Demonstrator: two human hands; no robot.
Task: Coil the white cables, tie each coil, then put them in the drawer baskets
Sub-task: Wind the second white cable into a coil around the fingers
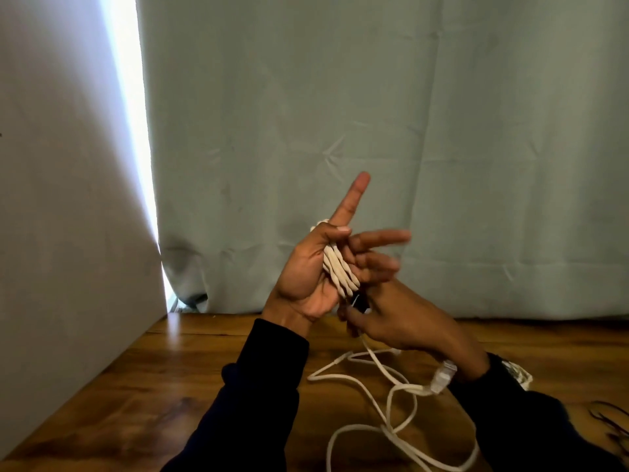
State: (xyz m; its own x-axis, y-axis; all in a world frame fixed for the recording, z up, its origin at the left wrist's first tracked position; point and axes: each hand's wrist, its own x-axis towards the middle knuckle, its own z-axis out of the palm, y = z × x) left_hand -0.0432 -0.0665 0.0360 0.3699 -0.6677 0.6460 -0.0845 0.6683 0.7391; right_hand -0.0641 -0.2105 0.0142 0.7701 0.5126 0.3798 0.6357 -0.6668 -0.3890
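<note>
My left hand [306, 277] is raised with its palm toward me and its index finger pointing up. A white cable coil [340, 270] is wound across its palm and fingers, and the thumb presses on the top of the coil. Just below, my right hand [408, 321] pinches the strand that leads off the coil. The rest of the white cable [384, 434] lies in loose loops on the wooden table [153, 386]. Its plug end [442, 376] rests beside my right wrist.
A pale green curtain [340, 114] hangs behind the table. A white panel [68, 199] stands along the left side. Thin dark wires [612, 424] lie at the right edge. A small patterned object [520, 374] shows behind my right sleeve.
</note>
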